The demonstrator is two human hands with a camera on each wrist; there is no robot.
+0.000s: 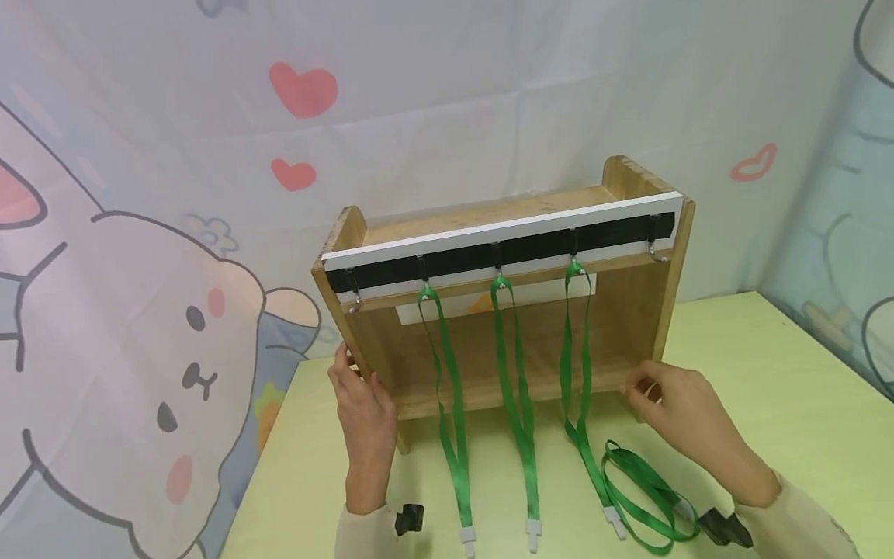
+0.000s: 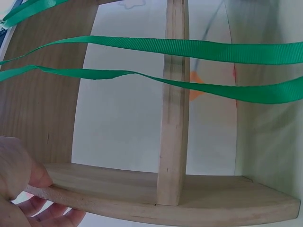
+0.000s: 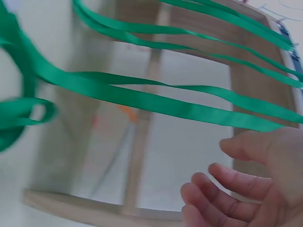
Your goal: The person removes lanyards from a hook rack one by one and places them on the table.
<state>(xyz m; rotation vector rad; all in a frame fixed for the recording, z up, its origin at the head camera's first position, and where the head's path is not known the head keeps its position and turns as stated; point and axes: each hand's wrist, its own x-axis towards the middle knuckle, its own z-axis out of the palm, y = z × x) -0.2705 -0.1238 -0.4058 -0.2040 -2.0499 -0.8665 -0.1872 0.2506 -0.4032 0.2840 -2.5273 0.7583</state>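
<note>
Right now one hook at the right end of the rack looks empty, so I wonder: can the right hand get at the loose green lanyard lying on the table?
Probably yes. The right hand is open by the rack's lower right corner, and the loose lanyard lies on the table just beside it, with nothing between them.

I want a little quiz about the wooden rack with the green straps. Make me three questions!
1. How many green lanyards hang from hooks on the wooden rack? One is the middle lanyard.
2. True or false: the loose lanyard lies on the table, off the hooks.
3. Which hand grips the rack's side panel: A) left hand B) right hand C) neither?

Key:
1. Three.
2. True.
3. A; the left wrist view shows its thumb and fingers on the panel's edge. The right hand's fingers are spread by the rack's lower right corner.
</note>
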